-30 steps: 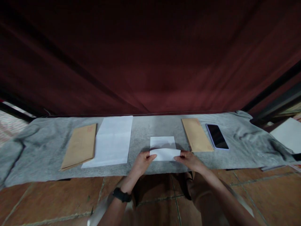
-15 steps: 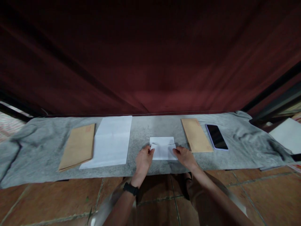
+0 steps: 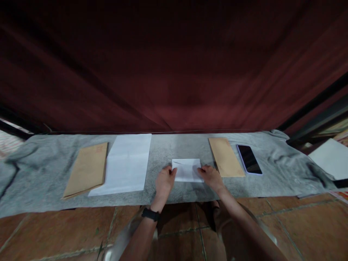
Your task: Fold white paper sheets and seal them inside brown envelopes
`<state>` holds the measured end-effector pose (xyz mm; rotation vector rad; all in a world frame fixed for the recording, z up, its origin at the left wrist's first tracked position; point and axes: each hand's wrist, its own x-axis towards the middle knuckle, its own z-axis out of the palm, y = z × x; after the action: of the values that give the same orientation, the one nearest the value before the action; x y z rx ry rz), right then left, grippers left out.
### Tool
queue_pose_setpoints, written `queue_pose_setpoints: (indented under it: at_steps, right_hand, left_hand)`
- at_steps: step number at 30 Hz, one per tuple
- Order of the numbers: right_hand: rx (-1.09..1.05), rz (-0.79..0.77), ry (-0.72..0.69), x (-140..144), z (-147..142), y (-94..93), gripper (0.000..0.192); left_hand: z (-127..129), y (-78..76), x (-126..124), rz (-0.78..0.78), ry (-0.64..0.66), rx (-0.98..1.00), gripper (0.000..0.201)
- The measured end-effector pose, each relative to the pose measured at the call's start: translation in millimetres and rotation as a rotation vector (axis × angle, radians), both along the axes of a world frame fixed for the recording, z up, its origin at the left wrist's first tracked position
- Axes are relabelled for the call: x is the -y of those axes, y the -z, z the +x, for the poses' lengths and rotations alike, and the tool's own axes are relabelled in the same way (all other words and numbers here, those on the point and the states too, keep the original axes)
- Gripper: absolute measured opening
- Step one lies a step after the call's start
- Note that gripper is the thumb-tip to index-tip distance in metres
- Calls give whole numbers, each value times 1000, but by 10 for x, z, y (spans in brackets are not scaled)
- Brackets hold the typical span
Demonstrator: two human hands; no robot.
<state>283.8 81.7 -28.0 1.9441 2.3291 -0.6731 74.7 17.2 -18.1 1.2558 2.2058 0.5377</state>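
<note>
A sheet of white paper (image 3: pixel 187 171), folded over on itself, lies on the grey cloth in front of me. My left hand (image 3: pixel 164 181) pinches its left edge between thumb and fingers. At the opposite edge my right hand (image 3: pixel 212 177) grips the paper the same way. The folded flap reaches close to the far edge of the layer beneath, a little askew on the left. Just right of my right hand rests a brown envelope (image 3: pixel 226 157).
Farther left, a stack of brown envelopes (image 3: pixel 88 166) overlaps large white sheets (image 3: pixel 127 163). A phone (image 3: pixel 249 159) lies right of the single envelope. Grey cloth (image 3: pixel 163 145) covers the narrow table, with a dark red curtain (image 3: pixel 174 90) behind it. More white paper (image 3: pixel 331 157) sits at far right.
Both hands have pushed the upper flap of the white paper away from me, so it now covers most of the lower layer. The view has shifted slightly.
</note>
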Motion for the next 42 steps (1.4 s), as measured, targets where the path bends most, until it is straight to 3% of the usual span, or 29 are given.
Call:
queue_pose_setpoints:
  at_steps: [9,25,35,42]
  right_hand:
    - [38,-3,37,-61,-48,-40,41]
    - [1,63,64,-53,-68,-8,44]
    - [-282,-106,22,-134,56,-25,26]
    - [-144,18,32,-120,14,59,21]
  left_hand:
    - [-205,63,37,23,124,202,27]
    - [-77,-25,-5,-67,62,-13,19]
    - [2,-14,1,-41,22,-109,18]
    - [18,5,-8,-1,22,-114,18]
